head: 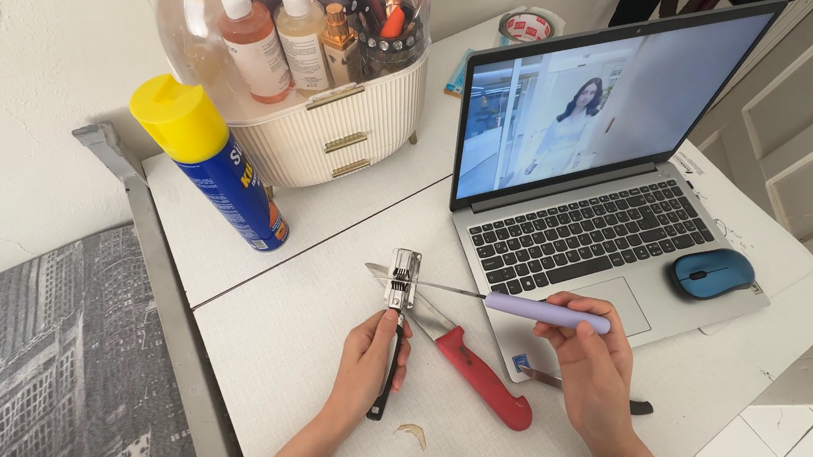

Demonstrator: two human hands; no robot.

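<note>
My left hand (365,367) grips the black handle of a metal knife sharpener (401,280), whose head stands upright on the white table (278,328). My right hand (590,359) holds a knife by its lilac handle (546,312); the thin blade (426,284) passes through the sharpener's slot and sticks out to the left. A red-handled knife (481,379) lies flat on the table between my hands. Under my right hand lies another knife (542,377) with a dark handle, mostly hidden.
An open laptop (583,233) sits at right with a blue mouse (710,273) on its palm rest. A blue spray can with a yellow cap (215,167) and a domed cosmetics organiser (325,79) stand at the back. A patterned bed surface (46,368) lies to the left.
</note>
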